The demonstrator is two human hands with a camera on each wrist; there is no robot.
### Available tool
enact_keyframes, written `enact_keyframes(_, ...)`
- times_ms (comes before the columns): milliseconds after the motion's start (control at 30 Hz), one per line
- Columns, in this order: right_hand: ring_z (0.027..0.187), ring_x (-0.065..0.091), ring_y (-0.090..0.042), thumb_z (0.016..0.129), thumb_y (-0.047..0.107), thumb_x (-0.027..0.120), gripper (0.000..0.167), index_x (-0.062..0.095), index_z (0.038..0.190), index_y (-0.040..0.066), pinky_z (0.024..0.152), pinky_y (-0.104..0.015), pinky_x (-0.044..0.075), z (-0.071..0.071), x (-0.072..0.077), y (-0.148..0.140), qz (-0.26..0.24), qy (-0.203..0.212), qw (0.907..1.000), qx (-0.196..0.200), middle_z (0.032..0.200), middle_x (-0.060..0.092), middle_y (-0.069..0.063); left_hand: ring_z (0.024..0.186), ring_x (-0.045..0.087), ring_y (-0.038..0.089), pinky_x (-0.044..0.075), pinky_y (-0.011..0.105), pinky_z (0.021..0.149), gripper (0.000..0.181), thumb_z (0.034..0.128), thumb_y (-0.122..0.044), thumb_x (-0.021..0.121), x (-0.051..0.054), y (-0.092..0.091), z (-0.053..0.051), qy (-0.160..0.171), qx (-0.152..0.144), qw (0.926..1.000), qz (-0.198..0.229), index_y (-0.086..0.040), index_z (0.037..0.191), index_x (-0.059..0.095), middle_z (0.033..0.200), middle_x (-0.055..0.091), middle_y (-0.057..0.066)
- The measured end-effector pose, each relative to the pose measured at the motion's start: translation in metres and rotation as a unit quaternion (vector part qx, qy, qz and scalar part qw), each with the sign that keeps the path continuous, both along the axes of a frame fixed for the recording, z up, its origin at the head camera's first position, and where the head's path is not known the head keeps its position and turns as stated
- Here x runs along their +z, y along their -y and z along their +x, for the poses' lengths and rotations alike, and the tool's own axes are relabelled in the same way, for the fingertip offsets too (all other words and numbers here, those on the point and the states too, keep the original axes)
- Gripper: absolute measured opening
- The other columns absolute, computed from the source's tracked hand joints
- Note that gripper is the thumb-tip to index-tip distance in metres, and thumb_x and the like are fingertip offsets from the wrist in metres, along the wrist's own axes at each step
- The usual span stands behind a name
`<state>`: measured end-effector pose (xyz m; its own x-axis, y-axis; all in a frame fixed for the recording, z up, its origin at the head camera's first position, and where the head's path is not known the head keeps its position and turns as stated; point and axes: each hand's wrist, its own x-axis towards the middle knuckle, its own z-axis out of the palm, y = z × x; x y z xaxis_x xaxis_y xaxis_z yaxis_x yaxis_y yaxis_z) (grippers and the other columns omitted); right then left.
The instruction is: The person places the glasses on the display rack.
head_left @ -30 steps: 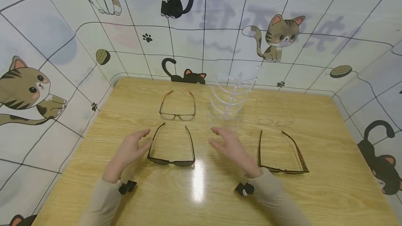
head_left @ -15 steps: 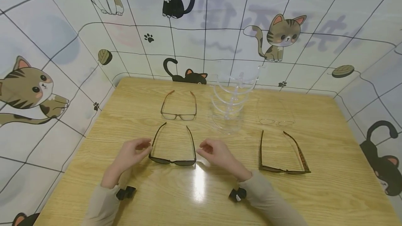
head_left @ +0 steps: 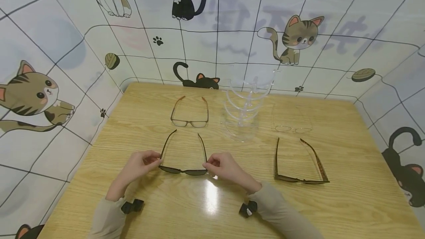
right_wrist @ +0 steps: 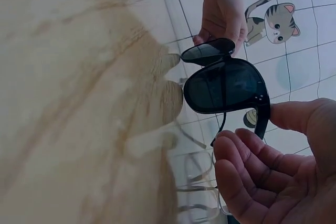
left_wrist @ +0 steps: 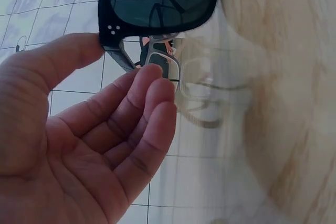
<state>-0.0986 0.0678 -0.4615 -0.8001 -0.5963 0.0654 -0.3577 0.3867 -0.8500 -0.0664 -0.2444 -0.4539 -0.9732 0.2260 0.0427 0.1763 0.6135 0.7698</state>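
Pinching the sunglasses (right_wrist: 226, 85) are the left hand (head_left: 138, 166) and right hand (head_left: 227, 167).

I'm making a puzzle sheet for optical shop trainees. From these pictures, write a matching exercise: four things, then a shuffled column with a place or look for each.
Things
1. black sunglasses
2. clear stand
3. orange-tipped glasses
4. brown-patterned glasses

Places or looks
A. see-through, with curved tiers
B. farthest right of the four
C. between the left hand and the right hand
D. left of the stand, beyond both hands

Pairs: 1-C, 2-A, 3-D, 4-B
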Motion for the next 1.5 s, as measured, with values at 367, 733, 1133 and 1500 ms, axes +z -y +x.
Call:
enact_keyframes(367, 0.059, 0.062, -0.022, 0.089, 0.018, 0.064, 0.019, 0.065, 0.086, -0.001, 0.048, -0.027, 0.051, 0.005, -0.001, 0.001, -0.038, 0.151, 0.9875, -0.026, 0.072, 0.065, -0.011, 0.076, 0.063, 0.018, 0.053, 0.026, 0.064, 0.036, 0.085, -0.011, 0.069, 0.002, -0.001, 0.002, 0.126, 0.047, 0.9861, 0.098, 0.009, 0.113, 0.061, 0.085, 0.065, 0.01)
enact_keyframes(733, 0.07, 0.066, -0.031, 0.09, 0.004, 0.06, 0.036, 0.051, 0.119, -0.016, 0.064, -0.038, 0.057, 0.008, 0.0, 0.001, -0.137, 0.233, 0.9612, -0.056, 0.087, 0.066, -0.024, 0.071, 0.066, 0.015, 0.056, 0.03, 0.065, 0.048, 0.0887, 0.0, 0.06, 0.003, -0.004, 0.003, 0.175, 0.02, 0.9547, 0.24, 0.023, 0.126, 0.04, 0.09, 0.063, 0.017)
enact_keyframes(1133, 0.066, 0.063, -0.012, 0.089, 0.0, 0.059, 0.047, 0.042, 0.13, -0.012, 0.067, -0.037, 0.057, 0.01, 0.01, -0.009, -0.199, 0.258, 0.9404, -0.096, 0.083, 0.065, -0.011, 0.083, 0.066, 0.023, 0.053, 0.025, 0.076, 0.049, 0.0887, -0.012, 0.065, 0.017, -0.016, 0.004, 0.149, 0.052, 0.9676, 0.197, 0.01, 0.13, 0.049, 0.098, 0.061, 0.016)
enact_keyframes(1500, 0.067, 0.063, -0.013, 0.09, -0.002, 0.057, 0.045, 0.039, 0.129, -0.015, 0.069, -0.04, 0.056, 0.015, 0.023, -0.027, -0.227, 0.242, 0.937, -0.11, 0.086, 0.064, -0.019, 0.096, 0.061, 0.014, 0.05, 0.021, 0.077, 0.045, 0.0867, -0.012, 0.068, 0.031, -0.038, 0.002, 0.111, 0.063, 0.9775, 0.168, 0.006, 0.126, 0.055, 0.096, 0.063, 0.01)
